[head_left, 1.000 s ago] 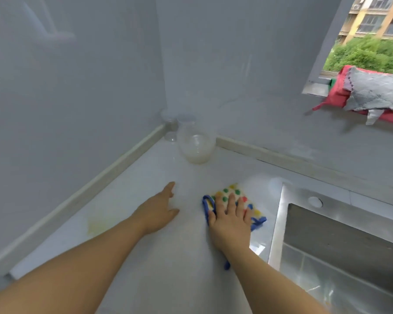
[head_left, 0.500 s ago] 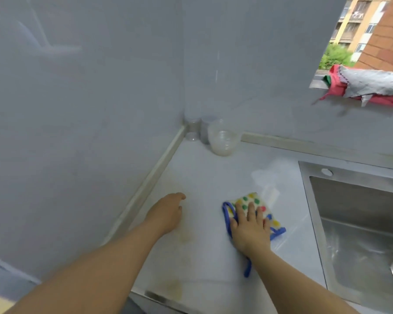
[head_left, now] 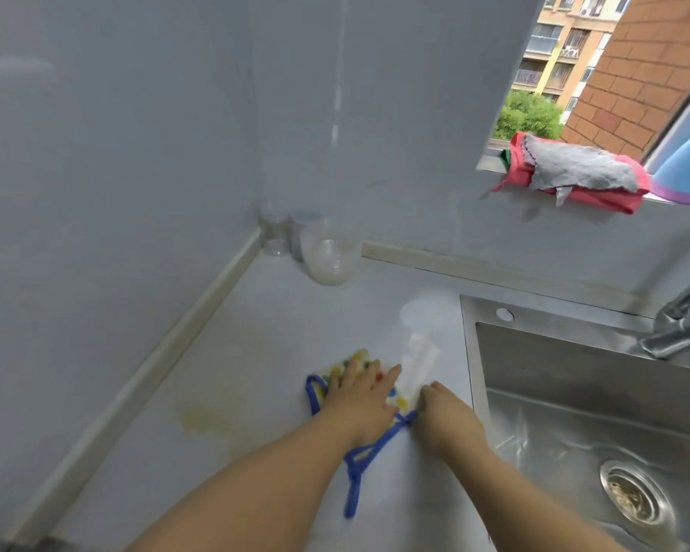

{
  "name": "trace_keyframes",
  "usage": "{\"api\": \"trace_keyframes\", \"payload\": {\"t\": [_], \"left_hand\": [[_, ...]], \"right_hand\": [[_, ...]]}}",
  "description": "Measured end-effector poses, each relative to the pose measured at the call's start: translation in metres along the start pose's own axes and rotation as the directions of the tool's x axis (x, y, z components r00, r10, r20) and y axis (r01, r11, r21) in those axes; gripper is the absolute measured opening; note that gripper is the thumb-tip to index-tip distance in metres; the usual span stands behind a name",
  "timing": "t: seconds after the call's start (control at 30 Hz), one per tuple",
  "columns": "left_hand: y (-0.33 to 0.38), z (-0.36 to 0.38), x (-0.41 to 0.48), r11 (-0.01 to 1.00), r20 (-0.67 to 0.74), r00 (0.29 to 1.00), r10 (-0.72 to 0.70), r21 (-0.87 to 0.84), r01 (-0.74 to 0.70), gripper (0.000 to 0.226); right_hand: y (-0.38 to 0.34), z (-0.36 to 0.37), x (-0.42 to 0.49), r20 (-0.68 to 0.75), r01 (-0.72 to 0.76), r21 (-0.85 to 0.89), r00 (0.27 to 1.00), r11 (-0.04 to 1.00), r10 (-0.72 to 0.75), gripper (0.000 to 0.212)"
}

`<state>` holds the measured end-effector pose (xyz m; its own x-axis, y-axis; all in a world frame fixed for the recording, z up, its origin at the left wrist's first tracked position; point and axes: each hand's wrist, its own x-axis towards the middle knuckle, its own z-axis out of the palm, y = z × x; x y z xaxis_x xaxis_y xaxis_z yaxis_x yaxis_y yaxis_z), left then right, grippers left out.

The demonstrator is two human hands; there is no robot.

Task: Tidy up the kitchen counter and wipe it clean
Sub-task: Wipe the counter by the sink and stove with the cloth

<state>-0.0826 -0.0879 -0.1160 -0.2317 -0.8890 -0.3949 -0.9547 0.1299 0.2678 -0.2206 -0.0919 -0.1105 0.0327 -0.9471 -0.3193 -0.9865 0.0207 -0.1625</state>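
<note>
Cloth (head_left: 357, 358) has changed hands. Half a second ago the right hand lay flat on it while the left hand rested on the bare surface (head_left: 279, 332) further left. Now the left hand (head_left: 359, 404) covers the dotted, blue-edged cloth, its fingers spread wide and flat, pressing it down. The right hand (head_left: 447, 422) has come off to the right and sits just beside the cloth's right edge, near the sink (head_left: 574, 392). Its fingers are bent downward, and I cannot tell whether they pinch the blue trim or only touch the surface.

The cloth itself lies in the near middle of the surface, between the sink rim on the right and a yellowish stain (head_left: 204, 416) on the left, which is not yet wiped. The clear plastic tubs (head_left: 327, 256) stand in the far corner, well apart from both hands.

The swap likely sets up a sweep leftward: the left hand reaches the stain more easily. Wiping looks well under way but unfinished, since that stain is the plainest dirt left.
</note>
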Motion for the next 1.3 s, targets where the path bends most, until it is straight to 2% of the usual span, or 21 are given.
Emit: {"api": "trace_keyframes", "payload": {"t": [0.1,0.2,0.27,0.33,0.4,0.53,0.63,0.73,0.83,0.93,1.0,1.1,1.17,1.23,1.3], "left_hand": [[0.008,0.003,0.002,0.992,0.004,0.998,-0.058,0.109,0.058,0.052],[0.002,0.0,0.01,0.992,-0.014,0.996,-0.089,0.086,0.09,0.054],[-0.017,-0.006,0.017,0.989,-0.08,0.986,-0.143,0.032,0.146,0.064],[-0.046,-0.009,0.017,0.976,-0.137,0.966,-0.22,-0.018,0.219,0.072],[-0.074,-0.011,0.008,0.955,-0.138,0.945,-0.297,-0.026,0.296,0.072],[-0.112,-0.009,-0.019,0.917,-0.157,0.903,-0.399,-0.045,0.397,0.065],[-0.137,-0.005,-0.039,0.937,-0.179,0.924,-0.339,0.024,0.349,0.064],[-0.17,-0.007,-0.053,0.95,-0.169,0.945,-0.281,0.088,0.298,0.079],[-0.186,-0.013,-0.044,0.923,-0.19,0.905,-0.38,-0.007,0.386,0.063],[-0.172,-0.019,-0.022,0.872,-0.214,0.846,-0.489,-0.137,0.469,0.062],[-0.165,-0.02,-0.014,0.873,-0.21,0.848,-0.487,-0.142,0.466,0.063],[-0.163,-0.017,-0.019,0.938,-0.19,0.92,-0.343,-0.022,0.345,0.063],[-0.166,-0.018,-0.024,0.953,-0.174,0.939,-0.296,0.007,0.302,0.063],[-0.168,-0.019,-0.021,0.948,-0.174,0.933,-0.314,-0.008,0.318,0.062],[-0.169,-0.02,-0.012,0.933,-0.182,0.915,-0.36,-0.044,0.358,0.063]], "right_hand": [[-0.005,-0.004,0.003,-0.039,-0.037,-0.021,0.999,0.999,0.036,0.019],[-0.012,0.001,0.001,-0.133,-0.067,0.083,0.988,0.994,0.078,0.012],[-0.017,0.009,0.004,-0.193,0.054,0.103,0.981,0.993,-0.033,0.019],[-0.025,0.015,0.006,-0.204,0.183,0.076,0.965,0.98,-0.165,0.036],[-0.037,0.012,0.008,-0.169,0.239,0.063,0.96,0.969,-0.225,0.045],[-0.071,0.016,0.016,-0.125,0.318,0.011,0.941,0.948,-0.314,0.049],[-0.105,0.027,0.02,-0.022,0.309,0.019,0.951,0.951,-0.308,0.053],[-0.123,0.028,0.022,0.053,0.227,0.008,0.972,0.974,-0.227,0.053],[-0.124,0.026,0.024,0.099,0.229,-0.007,0.969,0.973,-0.227,0.053],[-0.123,0.025,0.024,0.116,0.246,-0.021,0.963,0.969,-0.242,0.052],[-0.125,0.022,0.024,0.129,0.244,-0.023,0.962,0.969,-0.239,0.052],[-0.126,0.017,0.024,0.111,0.221,-0.028,0.97,0.975,-0.217,0.049],[-0.129,0.012,0.022,0.073,0.22,-0.069,0.974,0.973,-0.215,0.042],[-0.134,0.009,0.025,0.022,0.238,-0.1,0.971,0.966,-0.237,0.037],[-0.137,0.012,0.039,-0.02,0.293,-0.1,0.955,0.951,-0.296,0.043]]}}
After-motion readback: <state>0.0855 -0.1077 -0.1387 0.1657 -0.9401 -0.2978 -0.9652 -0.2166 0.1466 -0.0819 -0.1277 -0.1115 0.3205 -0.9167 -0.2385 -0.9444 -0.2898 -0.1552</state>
